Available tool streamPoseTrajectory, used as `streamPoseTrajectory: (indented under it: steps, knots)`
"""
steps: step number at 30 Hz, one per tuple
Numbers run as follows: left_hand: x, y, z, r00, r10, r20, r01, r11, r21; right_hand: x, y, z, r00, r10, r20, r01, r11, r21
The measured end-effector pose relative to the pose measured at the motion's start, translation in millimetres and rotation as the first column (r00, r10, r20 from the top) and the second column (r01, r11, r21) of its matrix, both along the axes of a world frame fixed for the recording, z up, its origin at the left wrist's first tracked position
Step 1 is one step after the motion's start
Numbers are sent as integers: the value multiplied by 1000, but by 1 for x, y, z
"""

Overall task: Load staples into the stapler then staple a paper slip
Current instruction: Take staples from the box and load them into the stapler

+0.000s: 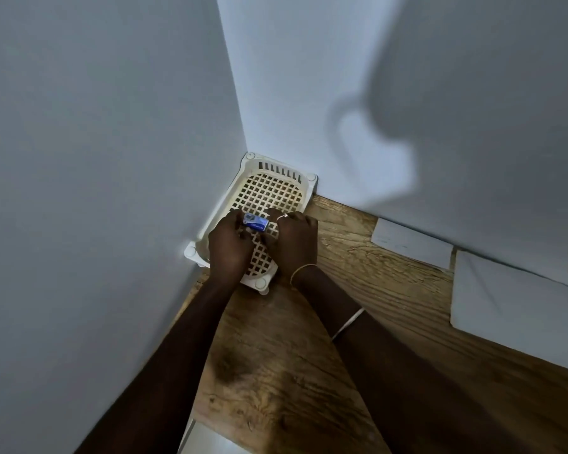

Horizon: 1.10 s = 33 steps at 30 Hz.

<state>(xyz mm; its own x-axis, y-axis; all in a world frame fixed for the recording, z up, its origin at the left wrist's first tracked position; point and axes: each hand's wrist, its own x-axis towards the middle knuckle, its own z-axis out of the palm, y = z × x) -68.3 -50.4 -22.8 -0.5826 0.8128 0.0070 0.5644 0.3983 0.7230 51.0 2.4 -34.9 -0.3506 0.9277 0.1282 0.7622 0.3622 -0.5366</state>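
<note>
Together, both hands pinch one small blue staple box [255,222] just left of frame centre. The left hand [229,247] has its grip closed on the box's left end; the right hand [294,242] has its grip closed on the right end, a ring on one finger and a thin bangle [303,270] at the wrist. The box hangs just above a cream lattice tray [269,188], which sits on the wooden counter [276,371] pushed into the corner of two white walls. Two white paper slips [410,242] lie at the right of the frame against the wall, well apart from the hands. A large shadow falls across the upper right wall.
</note>
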Motion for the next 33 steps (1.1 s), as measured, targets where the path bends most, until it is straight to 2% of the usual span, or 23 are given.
streamPoseTrajectory:
  steps: [3, 6, 10, 12, 15, 17, 21, 28, 33]
  knots:
    - [2, -2, 2, 999, 22, 43, -23, 999, 28, 3, 0, 1, 1000, 4, 15, -4, 1000, -7]
    - [7, -6, 10, 980, 24, 197, -51, 989, 137, 17, -3, 10, 999, -20, -32, 19, 1000, -25]
    - [25, -19, 18, 925, -79, 371, -19, 967, 254, 54, -21, 34, 973, -52, -225, 57, 998, 15]
    - [42, -27, 23, 865, -162, 475, 0, 946, 323, 77, -32, 46, 944, -72, -322, 86, 996, 31]
    - [70, -37, 37, 710, -328, 623, 23, 895, 445, 109, -48, 64, 926, -94, -366, 101, 995, 0]
    - [89, -42, 47, 629, -426, 650, 49, 857, 513, 129, -59, 77, 924, -100, -369, 108, 994, 2]
    - [122, -52, 63, 585, -499, 639, 84, 821, 564, 164, -79, 99, 916, -100, -389, 121, 992, 28]
    - [164, -71, 83, 465, -524, 714, 36, 817, 576, 210, -114, 123, 883, -134, -450, 184, 981, 68]
    - [181, -81, 88, 446, -520, 729, 34, 823, 567, 230, -133, 130, 861, -179, -476, 227, 973, 44]
